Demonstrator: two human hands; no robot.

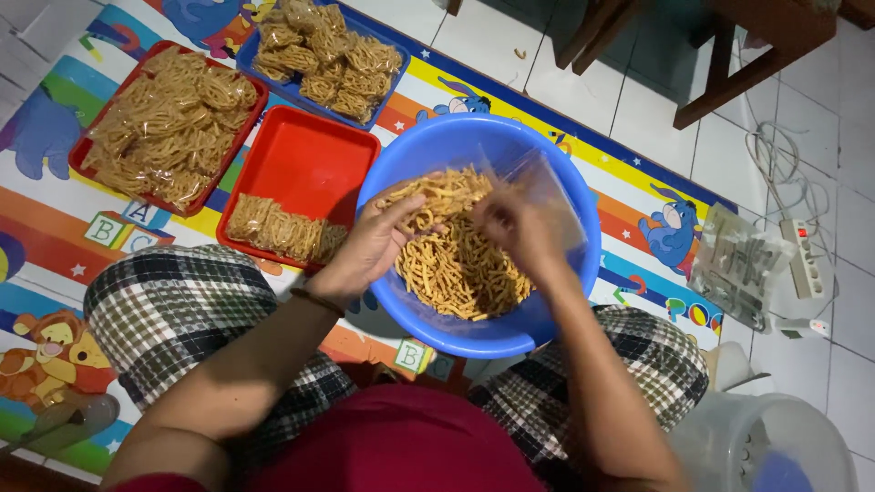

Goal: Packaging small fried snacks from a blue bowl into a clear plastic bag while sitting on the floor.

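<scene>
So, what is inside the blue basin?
The blue basin holds a heap of thin golden fried sticks. The left hand and right hand with a clear plastic bag cover part of the heap; the bottom is hidden.

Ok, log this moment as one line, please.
left hand: scooping snack sticks | right hand: holding clear bag open | over blue basin | red tray alongside
</scene>
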